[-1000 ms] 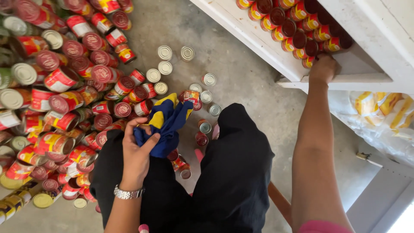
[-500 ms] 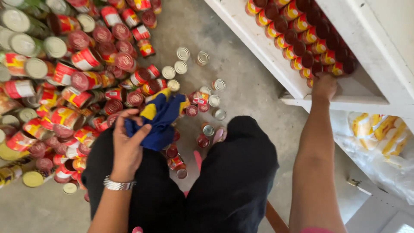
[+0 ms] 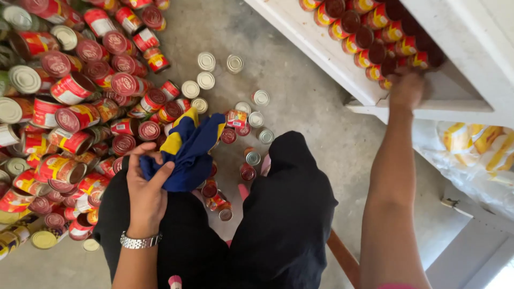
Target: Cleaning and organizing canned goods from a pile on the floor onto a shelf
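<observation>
— What do you see at the hands?

— I see the left hand (image 3: 144, 195) closed on a blue and yellow cloth (image 3: 187, 150), just above the knee, beside the pile of red cans (image 3: 80, 107) on the floor.

— And the other one?

— The right hand (image 3: 407, 91) reaches up to the white shelf (image 3: 321, 48), touching the row of cans (image 3: 369, 32). Its fingers are hidden, so I cannot tell their state.

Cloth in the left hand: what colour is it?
Dark blue with yellow patches; the cloth, bunched in the left hand, shows in the head view.
</observation>
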